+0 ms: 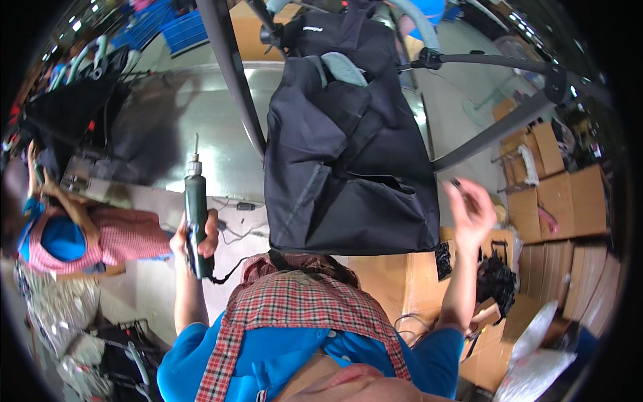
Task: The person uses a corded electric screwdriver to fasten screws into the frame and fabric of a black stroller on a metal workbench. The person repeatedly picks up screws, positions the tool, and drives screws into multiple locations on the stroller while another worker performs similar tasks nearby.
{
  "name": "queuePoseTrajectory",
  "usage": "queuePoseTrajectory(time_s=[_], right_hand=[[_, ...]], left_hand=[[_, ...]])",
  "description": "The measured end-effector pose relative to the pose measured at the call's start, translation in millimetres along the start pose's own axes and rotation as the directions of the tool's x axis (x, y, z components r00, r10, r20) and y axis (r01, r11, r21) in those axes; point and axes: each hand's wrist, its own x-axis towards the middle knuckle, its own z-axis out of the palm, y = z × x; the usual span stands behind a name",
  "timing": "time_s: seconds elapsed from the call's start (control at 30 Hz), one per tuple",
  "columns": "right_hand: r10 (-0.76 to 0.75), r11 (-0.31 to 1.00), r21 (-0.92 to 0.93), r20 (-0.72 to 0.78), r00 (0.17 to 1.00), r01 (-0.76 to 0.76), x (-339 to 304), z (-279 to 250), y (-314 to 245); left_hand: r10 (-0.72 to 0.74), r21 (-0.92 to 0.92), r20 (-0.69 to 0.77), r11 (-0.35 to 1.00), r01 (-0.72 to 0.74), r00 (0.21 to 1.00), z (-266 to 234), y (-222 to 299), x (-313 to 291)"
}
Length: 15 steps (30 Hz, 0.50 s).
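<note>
My left hand is wrapped round a dark green electric screwdriver. Its thin bit points away from me, and a black cord trails from its lower end. My right hand is raised beside the black fabric seat, pinching a small dark piece between thumb and finger; it is too small to name. Between my hands lies the black fabric seat, with an open pocket-like fold near me. It hangs among dark grey frame tubes, like those of a stroller. Neither hand touches the fabric.
A shiny metal table stands behind the frame. At the left a co-worker in a checked apron handles black fabric. Cardboard boxes line the right. Blue crates stand far left, and clear plastic bags lie near right.
</note>
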Motion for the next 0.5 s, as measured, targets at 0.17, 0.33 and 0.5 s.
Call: queuePoseTrajectory(time_s=[0.17,0.33,0.5], right_hand=[[-0.289,0.957,0.037,0.235,0.928,0.289,68,126,-67],[-0.332,0.940,0.022,0.276,0.902,0.339,76,175,-104],[-0.371,0.921,-0.022,0.261,0.891,0.390,73,188,-119]], left_hand=[[-0.262,0.234,0.013,0.939,0.252,0.965,83,28,44],[-0.470,0.566,0.211,0.774,0.285,0.857,92,40,89],[-0.510,0.559,0.222,0.765,0.320,0.831,79,48,102]])
